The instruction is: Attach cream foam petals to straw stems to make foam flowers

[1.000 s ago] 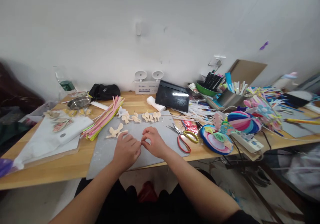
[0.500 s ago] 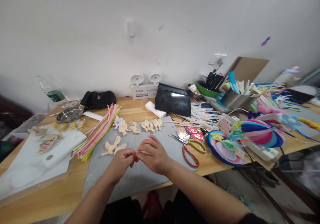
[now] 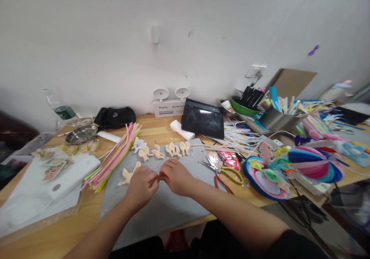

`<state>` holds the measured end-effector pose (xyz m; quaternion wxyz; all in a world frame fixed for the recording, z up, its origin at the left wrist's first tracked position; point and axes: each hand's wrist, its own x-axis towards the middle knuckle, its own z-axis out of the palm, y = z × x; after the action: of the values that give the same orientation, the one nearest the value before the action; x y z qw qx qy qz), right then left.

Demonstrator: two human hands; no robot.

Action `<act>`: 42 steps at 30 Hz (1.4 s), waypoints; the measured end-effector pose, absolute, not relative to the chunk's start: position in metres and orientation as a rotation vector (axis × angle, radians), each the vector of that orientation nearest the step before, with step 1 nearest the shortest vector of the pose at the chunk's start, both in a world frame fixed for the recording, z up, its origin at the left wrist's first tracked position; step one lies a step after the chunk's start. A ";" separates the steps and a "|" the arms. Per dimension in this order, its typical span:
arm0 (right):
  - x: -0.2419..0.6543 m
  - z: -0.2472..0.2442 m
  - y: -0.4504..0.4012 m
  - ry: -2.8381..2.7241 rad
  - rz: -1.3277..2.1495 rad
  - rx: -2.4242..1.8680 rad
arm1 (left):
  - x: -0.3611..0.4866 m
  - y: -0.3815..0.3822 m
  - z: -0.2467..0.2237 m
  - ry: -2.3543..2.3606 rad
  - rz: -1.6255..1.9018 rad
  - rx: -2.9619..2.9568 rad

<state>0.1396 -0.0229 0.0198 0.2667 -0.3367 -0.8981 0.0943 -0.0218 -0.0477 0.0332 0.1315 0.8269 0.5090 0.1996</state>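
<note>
My left hand (image 3: 143,185) and my right hand (image 3: 175,177) meet fingertip to fingertip over the grey mat (image 3: 173,209). Both are closed in a pinch; whatever they hold between them is too small and hidden to name. Just behind my left hand lies a cream fuzzy piece (image 3: 127,177), partly covered by the hand. Farther back on the mat, several small cream looped pieces (image 3: 172,149) stand in a row. Right of my right hand are scissors (image 3: 214,165) and a yellow-and-red handled tool (image 3: 231,174).
Pink and yellow fuzzy stems (image 3: 115,157) lie left of the mat. A black tablet (image 3: 203,120) leans at the back. Right of the scissors sit a round colourful fuzzy piece (image 3: 267,180) and a striped one (image 3: 315,162). A metal dish (image 3: 81,134) is back left.
My right hand's fingers, spread before, have closed in against my left hand's fingertips. My left hand now covers more of the cream piece behind it. The view has shifted slightly.
</note>
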 end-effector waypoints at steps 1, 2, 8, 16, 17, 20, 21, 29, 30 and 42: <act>0.139 0.020 -0.022 -2.405 0.370 -0.961 | -0.022 -0.047 0.037 1.446 0.557 2.615; 0.139 0.020 -0.022 -2.371 0.488 -1.013 | -0.021 -0.045 0.041 1.396 0.544 2.794; 0.145 0.021 -0.025 -1.821 0.967 -1.144 | -0.022 -0.029 0.055 1.178 0.689 2.794; 0.118 0.016 -0.049 -0.997 1.003 -1.031 | 0.022 -0.049 0.021 1.130 1.430 1.109; 0.115 0.014 -0.054 -1.024 0.983 -1.042 | 0.027 -0.053 0.018 1.109 1.445 1.059; 0.116 0.011 -0.064 -1.196 0.879 -1.060 | 0.030 -0.062 0.019 1.142 1.459 1.021; 0.120 0.011 -0.064 -1.246 0.850 -1.066 | 0.027 -0.063 0.021 1.186 1.430 1.060; 0.148 0.033 -0.032 -1.577 1.339 -1.086 | 0.014 -0.078 0.029 1.211 0.966 1.259; 0.148 0.035 -0.031 -1.571 1.336 -1.101 | 0.015 -0.079 0.028 1.176 0.987 1.216; 0.132 0.023 -0.028 -1.437 1.310 -1.224 | 0.006 -0.081 0.022 1.323 0.965 1.578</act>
<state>0.1317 -0.0279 0.0226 0.4094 -0.4859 -0.5707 0.5202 0.0065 -0.0808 0.0224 0.4204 0.6295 0.5278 0.3852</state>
